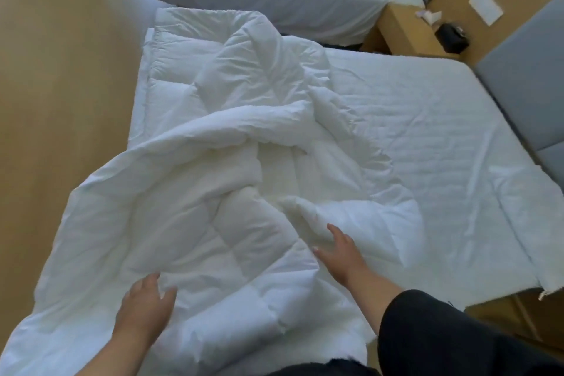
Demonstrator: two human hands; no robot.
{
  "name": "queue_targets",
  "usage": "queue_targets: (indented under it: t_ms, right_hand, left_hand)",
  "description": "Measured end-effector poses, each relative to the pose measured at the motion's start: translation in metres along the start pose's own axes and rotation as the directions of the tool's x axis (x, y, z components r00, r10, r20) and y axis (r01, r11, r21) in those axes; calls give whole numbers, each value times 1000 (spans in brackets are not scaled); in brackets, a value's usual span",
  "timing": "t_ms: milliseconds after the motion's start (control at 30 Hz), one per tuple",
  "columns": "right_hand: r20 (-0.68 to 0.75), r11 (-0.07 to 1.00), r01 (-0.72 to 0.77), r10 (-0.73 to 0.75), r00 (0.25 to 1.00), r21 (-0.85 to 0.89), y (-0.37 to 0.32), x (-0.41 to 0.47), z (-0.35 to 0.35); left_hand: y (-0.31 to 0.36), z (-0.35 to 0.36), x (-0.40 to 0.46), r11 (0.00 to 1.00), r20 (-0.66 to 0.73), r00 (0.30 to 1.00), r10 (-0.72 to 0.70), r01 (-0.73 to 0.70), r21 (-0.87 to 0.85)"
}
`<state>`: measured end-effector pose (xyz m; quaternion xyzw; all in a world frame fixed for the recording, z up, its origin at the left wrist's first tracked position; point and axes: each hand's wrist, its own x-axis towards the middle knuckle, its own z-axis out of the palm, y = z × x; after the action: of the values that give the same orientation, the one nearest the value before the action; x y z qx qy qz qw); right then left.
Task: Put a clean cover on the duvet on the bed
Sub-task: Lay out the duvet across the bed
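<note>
Both hands spread, fingers relaxed: left hand (145, 304) at 7 o'clock, right hand (340, 253) at 5 o'clock, touching rumpled white duvet (213, 180) on bed (427, 119).

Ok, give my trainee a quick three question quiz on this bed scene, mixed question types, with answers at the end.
1. True or false: the duvet lies flat and smooth on the bed.
2. Which hand reaches a raised fold: A left hand, B right hand?
3. Fill in: a black box sits on the ____ between the beds.

Key: 1 false, it is bunched. 2 B. 3 nightstand.
</note>
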<state>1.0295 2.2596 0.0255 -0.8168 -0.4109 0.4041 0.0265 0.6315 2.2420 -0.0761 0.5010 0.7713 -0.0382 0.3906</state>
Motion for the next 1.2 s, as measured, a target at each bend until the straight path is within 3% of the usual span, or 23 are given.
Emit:
queue_targets:
  t_ms: [167, 367, 500, 700, 1033, 1133, 1200]
  right_hand:
    - [-76, 995, -73, 78, 994, 73, 88, -11, -44]
    - [-46, 988, 43, -36, 998, 148, 196, -14, -84]
    - [26, 979, 138, -143, 989, 153, 274, -25, -121]
    - [51, 986, 107, -114, 992, 126, 364, -34, -188]
    - [109, 981, -1, -20, 994, 192, 384, 67, -210]
    - [101, 985, -16, -2, 995, 172, 378, 113, -217]
    - [93, 988, -45, 31, 995, 148, 373, 144, -223]
  left_hand:
    - [101, 41, -29, 977, 47, 977, 208, -210, 44]
    - [223, 116, -112, 915, 76, 917, 390, -396, 80]
    - [296, 180, -179, 889, 94, 891, 444, -451, 78]
    - [372, 244, -231, 884, 172, 886, 432, -453, 114]
    - [399, 289, -182, 982, 122, 976, 177, -184, 43]
    - [399, 299, -150, 980, 141, 990, -2, 30, -194]
    - [403, 306, -127, 868, 217, 967, -134, 221, -444]
